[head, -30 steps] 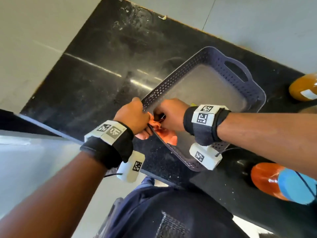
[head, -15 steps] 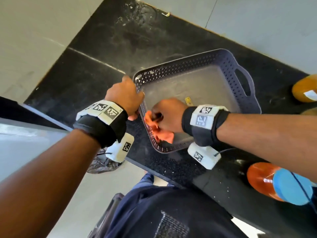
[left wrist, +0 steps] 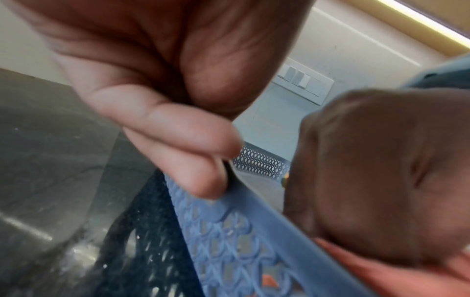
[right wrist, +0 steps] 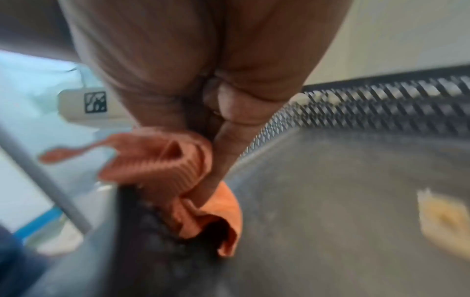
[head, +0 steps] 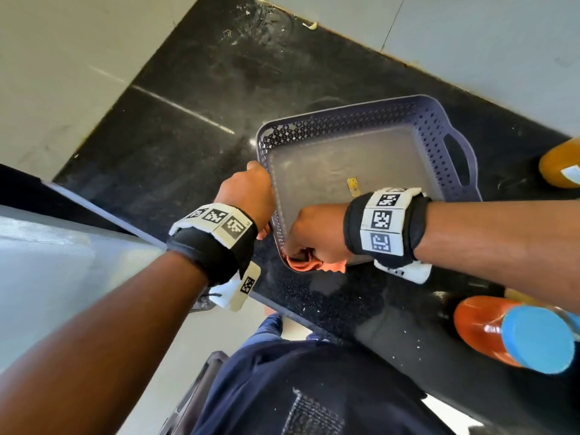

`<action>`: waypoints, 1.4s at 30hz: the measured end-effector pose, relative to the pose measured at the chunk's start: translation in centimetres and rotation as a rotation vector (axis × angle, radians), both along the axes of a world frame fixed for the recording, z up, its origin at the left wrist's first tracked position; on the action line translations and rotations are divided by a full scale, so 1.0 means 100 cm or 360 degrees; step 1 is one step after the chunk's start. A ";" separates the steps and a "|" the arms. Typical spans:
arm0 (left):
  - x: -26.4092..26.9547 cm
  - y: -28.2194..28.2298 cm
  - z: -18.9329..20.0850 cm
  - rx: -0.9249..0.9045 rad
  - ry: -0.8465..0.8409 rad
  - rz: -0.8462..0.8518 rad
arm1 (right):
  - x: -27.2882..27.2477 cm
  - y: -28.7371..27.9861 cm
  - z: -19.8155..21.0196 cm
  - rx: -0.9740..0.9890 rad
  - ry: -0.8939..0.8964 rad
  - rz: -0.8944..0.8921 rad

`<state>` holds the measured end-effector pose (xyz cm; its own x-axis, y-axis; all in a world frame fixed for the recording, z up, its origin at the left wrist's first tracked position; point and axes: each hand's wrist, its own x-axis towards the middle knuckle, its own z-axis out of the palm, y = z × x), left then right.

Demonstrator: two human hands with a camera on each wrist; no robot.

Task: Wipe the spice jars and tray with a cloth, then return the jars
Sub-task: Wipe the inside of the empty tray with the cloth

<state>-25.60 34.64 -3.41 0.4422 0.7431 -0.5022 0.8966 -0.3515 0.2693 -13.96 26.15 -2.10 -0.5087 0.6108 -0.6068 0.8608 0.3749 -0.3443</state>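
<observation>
A purple perforated tray (head: 436, 127) with a grey floor lies on the black counter (head: 194, 98), no jars inside it. My left hand (head: 251, 196) grips its left rim, fingers (left wrist: 193, 160) curled over the lattice wall (left wrist: 229, 231). My right hand (head: 314, 237) holds a bunched orange cloth (head: 314, 265) against the tray's near left corner; in the right wrist view the cloth (right wrist: 165, 170) drapes over the wall beside my fingers (right wrist: 223, 152). A jar of orange powder with a blue lid (head: 514, 334) and a second jar of yellow-orange powder (head: 561, 164) stand on the counter outside the tray.
A small yellow label (head: 354, 186) is stuck on the tray floor. The counter's front edge runs just below the tray's near corner. A pale wall lies behind, and my dark shirt (head: 314, 387) is below.
The tray has turned clockwise on the counter. My right hand with the cloth slid along the rim to the near corner. The left hand shifted along the left rim.
</observation>
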 end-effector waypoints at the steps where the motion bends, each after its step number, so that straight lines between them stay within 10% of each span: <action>1: 0.001 0.000 -0.001 0.0035 0.0051 -0.0071 | 0.001 0.003 0.002 0.0014 -0.0072 0.0182; 5: -0.003 0.013 0.000 0.0193 0.0032 -0.0118 | 0.016 0.006 0.002 -0.0180 -0.0399 0.0585; 16: -0.020 0.011 -0.001 -0.0018 -0.0166 0.0108 | -0.002 0.016 -0.020 0.0003 0.0242 -0.0543; 32: -0.017 0.043 -0.014 0.0338 -0.0019 -0.0027 | 0.087 -0.035 0.001 -0.0320 -0.0304 -0.0183; 42: -0.003 0.039 -0.011 0.0344 -0.0023 -0.0005 | -0.013 0.038 -0.005 0.0110 0.0290 -0.0562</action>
<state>-25.95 38.51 -4.55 0.4506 0.8316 -0.3246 0.8920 -0.4053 0.2001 -15.27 29.95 -2.58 -0.3556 0.8034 -0.4776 0.8680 0.0943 -0.4876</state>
